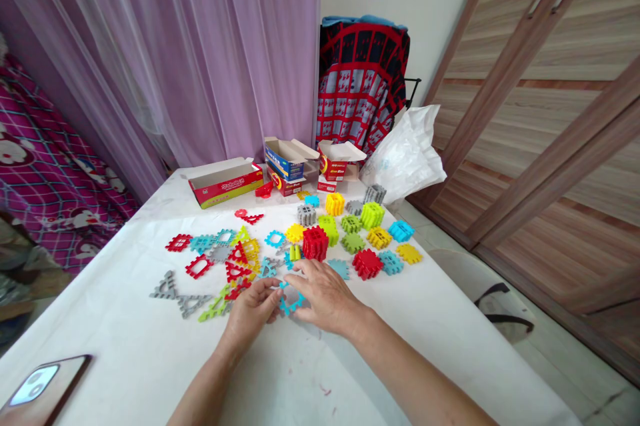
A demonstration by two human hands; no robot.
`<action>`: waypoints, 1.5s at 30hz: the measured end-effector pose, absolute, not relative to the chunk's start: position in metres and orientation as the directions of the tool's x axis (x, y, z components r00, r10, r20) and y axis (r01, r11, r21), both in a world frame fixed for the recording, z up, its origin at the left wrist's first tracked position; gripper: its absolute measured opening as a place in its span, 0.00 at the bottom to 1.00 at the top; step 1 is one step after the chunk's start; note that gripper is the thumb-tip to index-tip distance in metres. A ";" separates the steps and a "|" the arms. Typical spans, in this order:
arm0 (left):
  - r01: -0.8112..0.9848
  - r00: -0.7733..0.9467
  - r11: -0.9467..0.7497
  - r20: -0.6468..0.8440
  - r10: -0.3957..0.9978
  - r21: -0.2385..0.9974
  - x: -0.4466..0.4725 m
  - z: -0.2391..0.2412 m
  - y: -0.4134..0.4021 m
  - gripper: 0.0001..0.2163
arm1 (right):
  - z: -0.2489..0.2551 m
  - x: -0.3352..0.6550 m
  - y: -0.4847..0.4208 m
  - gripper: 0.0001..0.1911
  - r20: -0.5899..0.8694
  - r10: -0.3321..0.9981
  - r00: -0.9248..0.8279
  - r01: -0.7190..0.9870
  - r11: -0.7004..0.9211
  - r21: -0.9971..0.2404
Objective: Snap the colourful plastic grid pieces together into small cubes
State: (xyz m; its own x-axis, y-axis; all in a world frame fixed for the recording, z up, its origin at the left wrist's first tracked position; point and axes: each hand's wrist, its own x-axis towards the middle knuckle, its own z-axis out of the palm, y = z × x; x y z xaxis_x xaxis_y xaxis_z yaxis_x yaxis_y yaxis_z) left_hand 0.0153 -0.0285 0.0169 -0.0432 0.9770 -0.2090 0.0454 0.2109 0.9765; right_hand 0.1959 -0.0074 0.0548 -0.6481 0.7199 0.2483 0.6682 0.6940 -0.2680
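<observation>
A blue open-frame interlocking tile (291, 299) with toothed edges sits between my two hands, low over the front of the table. My left hand (254, 306) is closed, with thumb and forefinger pinched at the tile's left edge. From the right, my right hand (327, 296) spans the same tile, thumb at its lower edge and fingertips at its upper edge. Just beyond my right fingers stands a stack of red window tiles (315, 243). Loose red triangle tiles (238, 271) and a green tile (215, 306) lie beside my left hand.
Stacks of coloured tiles, such as green (373, 215) and red (367, 264), fill the right side. Open cardboard boxes (227, 183) line the back, beside a white plastic bag (407, 153). A phone (47, 389) lies at the front left corner of the white table (150, 346).
</observation>
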 end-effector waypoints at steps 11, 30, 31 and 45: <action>0.067 -0.052 0.202 -0.199 0.979 0.977 0.005 0.021 -0.030 0.32 | 0.078 0.287 -0.014 0.28 0.146 0.848 -0.510 0.766 0.525 -0.370; 0.218 -0.116 0.181 -0.159 0.980 0.959 0.009 0.017 -0.027 0.33 | 0.106 0.454 0.141 0.28 -0.199 0.941 -0.274 0.936 0.309 0.167; 0.219 -0.119 0.182 -0.159 0.980 0.959 0.009 0.017 -0.027 0.33 | 0.104 0.454 0.143 0.29 -0.207 0.938 -0.276 0.936 0.312 0.163; 0.244 -0.113 0.216 -0.193 0.975 0.946 0.011 0.022 -0.024 0.33 | 0.095 0.461 0.150 0.30 -0.222 0.939 -0.265 0.948 0.295 0.118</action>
State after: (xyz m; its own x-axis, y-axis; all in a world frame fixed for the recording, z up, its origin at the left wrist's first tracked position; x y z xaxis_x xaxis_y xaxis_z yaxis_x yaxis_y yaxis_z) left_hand 0.0111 -0.0245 0.0220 -0.1132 0.9746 -0.1933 0.2435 0.2159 0.9456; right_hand 0.4605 0.1500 0.0953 -0.2645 0.9386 -0.2216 0.9482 0.2951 0.1179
